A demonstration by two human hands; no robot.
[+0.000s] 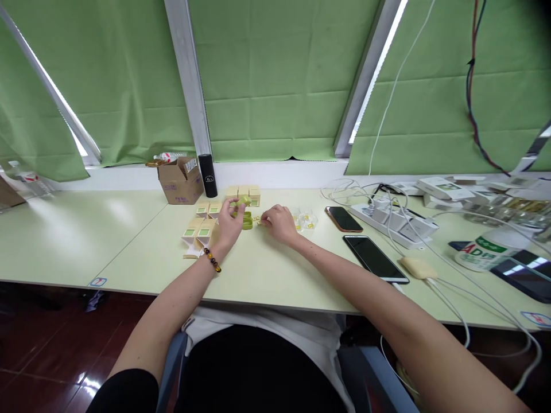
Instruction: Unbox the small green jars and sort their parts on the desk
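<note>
My left hand [229,223], with a beaded bracelet at the wrist, is closed on a small light-green piece [244,201] held just above the table. Below it sits a small olive-green case [247,222] with raised edges. My right hand [280,223] is beside that case, fingertips pinched together low over the table. Small pale-yellow bits [257,219] show at those fingertips; whether they are gripped is hidden. Small cream boxes with green panels [198,232] stand left of my left hand. More cream boxes [243,191] are behind it. Clear plastic pieces with yellow centres [306,220] lie right of my right hand.
Two phones [375,258] lie to the right, near a white power strip [390,225] with plugs and trailing cables. A white bottle [488,249] is farther right. An opened cardboard box [179,180] and a black cylinder [208,175] stand at the back left.
</note>
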